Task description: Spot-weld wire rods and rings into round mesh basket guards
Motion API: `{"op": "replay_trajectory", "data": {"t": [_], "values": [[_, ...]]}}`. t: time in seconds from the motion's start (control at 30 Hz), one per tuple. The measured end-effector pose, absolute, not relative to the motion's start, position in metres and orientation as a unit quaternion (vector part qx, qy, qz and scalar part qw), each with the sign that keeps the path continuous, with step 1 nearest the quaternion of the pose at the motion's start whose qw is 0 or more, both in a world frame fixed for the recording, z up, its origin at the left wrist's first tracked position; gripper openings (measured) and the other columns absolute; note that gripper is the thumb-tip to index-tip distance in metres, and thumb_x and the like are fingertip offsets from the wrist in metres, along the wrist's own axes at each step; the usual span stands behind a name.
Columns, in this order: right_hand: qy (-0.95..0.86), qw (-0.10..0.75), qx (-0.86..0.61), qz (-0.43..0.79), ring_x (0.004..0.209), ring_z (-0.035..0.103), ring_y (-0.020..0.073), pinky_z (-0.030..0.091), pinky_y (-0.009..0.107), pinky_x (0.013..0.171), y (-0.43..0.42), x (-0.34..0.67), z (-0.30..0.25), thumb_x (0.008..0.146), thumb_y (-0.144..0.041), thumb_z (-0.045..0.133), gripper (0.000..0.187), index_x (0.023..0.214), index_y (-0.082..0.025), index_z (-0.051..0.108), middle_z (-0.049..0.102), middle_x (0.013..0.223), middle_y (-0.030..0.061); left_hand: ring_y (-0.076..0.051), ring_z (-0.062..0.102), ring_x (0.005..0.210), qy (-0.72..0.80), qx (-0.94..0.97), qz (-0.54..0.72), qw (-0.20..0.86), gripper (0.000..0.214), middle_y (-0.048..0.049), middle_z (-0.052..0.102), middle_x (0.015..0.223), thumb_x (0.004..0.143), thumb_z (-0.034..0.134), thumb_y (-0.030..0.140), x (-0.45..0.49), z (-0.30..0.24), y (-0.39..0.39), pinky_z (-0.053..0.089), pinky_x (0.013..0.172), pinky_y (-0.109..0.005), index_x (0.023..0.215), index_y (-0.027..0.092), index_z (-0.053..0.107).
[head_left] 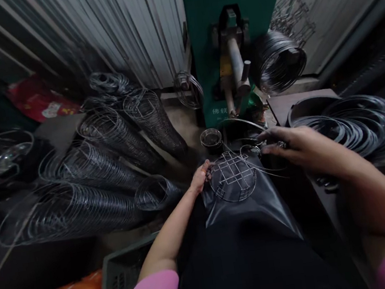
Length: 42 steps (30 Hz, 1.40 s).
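My left hand point(201, 178) is closed on the left rim of a round wire basket point(234, 171), whose crossed wires form a grid. The basket lies over a dark apron point(255, 202) on my lap. To its right, my right hand point(292, 146) has its thumb and fingers brought together at some thin wire hoops point(259, 170). One hoop arcs up toward the machine and another crosses the basket's right edge. The fingertips are dark and blurred, so how many hoops they grip is unclear.
Ahead stands a green machine point(206, 41) with a metal arm point(236, 60). Stacked wire rings point(104, 206) lie in long rows at left. Loose hoops point(356, 125) fill the right side, and a wire coil point(279, 61) hangs by the machine. A green crate point(124, 266) sits lower left.
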State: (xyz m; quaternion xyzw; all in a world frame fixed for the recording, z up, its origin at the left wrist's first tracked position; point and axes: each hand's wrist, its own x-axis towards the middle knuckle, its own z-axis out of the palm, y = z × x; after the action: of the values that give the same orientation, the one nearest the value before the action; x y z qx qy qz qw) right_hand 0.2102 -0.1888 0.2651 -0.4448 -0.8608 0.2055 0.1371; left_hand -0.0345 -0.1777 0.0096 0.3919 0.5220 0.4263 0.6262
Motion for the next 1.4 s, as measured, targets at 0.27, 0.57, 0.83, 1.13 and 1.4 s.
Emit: {"op": "replay_trajectory", "data": {"t": [0.27, 0.57, 0.83, 1.13, 1.4], "values": [[-0.783, 0.180, -0.440, 0.401, 0.093, 0.061, 0.0193, 0.049, 0.029, 0.079, -0.173, 0.178, 0.193, 0.081, -0.041, 0.052, 0.036, 0.110, -0.020, 0.060, 0.066, 0.101, 0.0042, -0.003, 0.039, 0.040, 0.481, 0.302, 0.439, 0.696, 0.061, -0.0008, 0.053, 0.067, 0.077, 0.043, 0.066, -0.038, 0.008, -0.178, 0.020, 0.035, -0.016, 0.096, 0.012, 0.066], [-0.487, 0.229, -0.638, 0.551, 0.040, 0.039, 0.0078, 0.029, 0.018, 0.034, -0.143, 0.219, 0.077, 0.074, -0.038, 0.059, 0.047, 0.118, -0.023, 0.052, 0.049, 0.054, -0.0056, -0.009, 0.055, 0.054, 0.505, 0.246, 0.462, 0.687, 0.044, -0.0086, 0.065, 0.086, 0.077, 0.057, 0.048, -0.038, 0.015, -0.190, 0.039, 0.038, -0.017, 0.100, 0.011, 0.064], [-0.400, 0.295, -0.638, 0.589, 0.032, 0.022, 0.0028, 0.016, 0.016, 0.032, -0.164, 0.230, 0.061, 0.068, -0.047, 0.062, 0.045, 0.102, -0.018, 0.057, 0.039, 0.046, -0.0096, -0.008, 0.053, 0.051, 0.607, 0.283, 0.448, 0.593, 0.042, -0.0042, 0.066, 0.075, 0.072, 0.065, 0.023, -0.022, 0.017, -0.199, 0.044, 0.042, -0.019, 0.111, 0.009, 0.060], [-0.346, 0.273, -0.682, 0.584, 0.036, 0.030, 0.0024, 0.021, 0.016, 0.033, -0.176, 0.257, 0.029, 0.070, -0.048, 0.061, 0.044, 0.098, -0.015, 0.062, 0.060, 0.067, 0.0005, -0.007, 0.051, 0.048, 0.625, 0.296, 0.399, 0.603, 0.046, -0.0008, 0.063, 0.067, 0.075, 0.062, 0.026, -0.026, 0.015, -0.203, 0.045, 0.043, -0.019, 0.118, 0.010, 0.056], [-0.478, 0.337, -0.631, 0.510, 0.095, 0.061, 0.0217, 0.046, 0.035, 0.087, -0.169, 0.245, 0.000, 0.067, -0.041, 0.065, 0.041, 0.099, -0.016, 0.065, 0.068, 0.099, 0.0083, -0.006, 0.048, 0.049, 0.622, 0.347, 0.361, 0.602, 0.063, 0.0002, 0.062, 0.074, 0.068, 0.067, 0.023, -0.032, 0.011, -0.206, 0.040, 0.042, -0.017, 0.128, 0.014, 0.048]]}}
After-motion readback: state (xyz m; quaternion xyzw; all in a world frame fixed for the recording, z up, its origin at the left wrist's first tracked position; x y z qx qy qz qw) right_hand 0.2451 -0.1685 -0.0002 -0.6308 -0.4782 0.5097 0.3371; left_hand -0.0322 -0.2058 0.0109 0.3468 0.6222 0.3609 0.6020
